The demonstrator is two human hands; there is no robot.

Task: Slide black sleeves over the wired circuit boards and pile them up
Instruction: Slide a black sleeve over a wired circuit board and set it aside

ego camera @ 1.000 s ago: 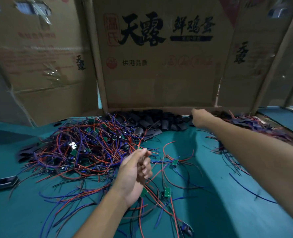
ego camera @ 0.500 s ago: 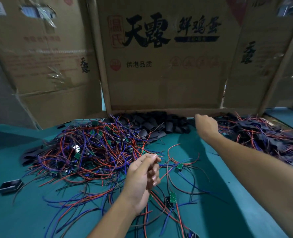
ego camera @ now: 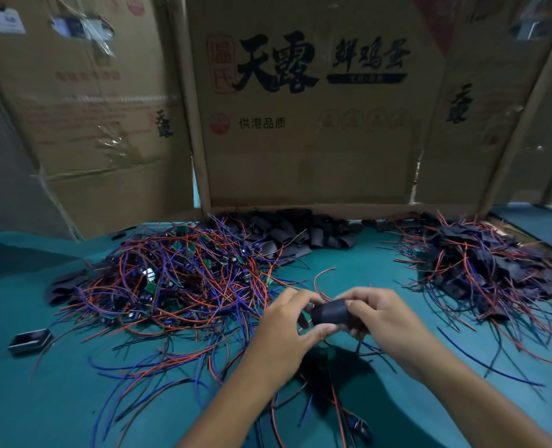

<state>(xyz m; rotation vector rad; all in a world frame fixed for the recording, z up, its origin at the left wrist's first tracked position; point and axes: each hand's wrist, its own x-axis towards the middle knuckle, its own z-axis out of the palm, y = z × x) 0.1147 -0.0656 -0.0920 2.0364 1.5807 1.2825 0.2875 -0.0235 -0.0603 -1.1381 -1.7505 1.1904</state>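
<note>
Both hands meet at the middle of the green table. My right hand (ego camera: 379,321) pinches a black sleeve (ego camera: 330,312) from its right end. My left hand (ego camera: 287,328) pinches the sleeve's left end, where red wires stick up from behind; the board itself is hidden. A tangle of bare wired circuit boards (ego camera: 171,279) with red and blue wires lies to the left. Loose black sleeves (ego camera: 287,234) are heaped at the back by the cardboard. A pile of sleeved boards (ego camera: 481,266) sits at the right.
Cardboard box walls (ego camera: 307,124) stand along the back of the green table (ego camera: 58,399). Small black open boxes (ego camera: 29,341) lie at the left edge. Stray red and blue wires (ego camera: 158,376) spread over the near table under my arms.
My right hand came back from the far sleeve heap with a black sleeve. It now meets my left hand, and both hold the sleeve at the centre.
</note>
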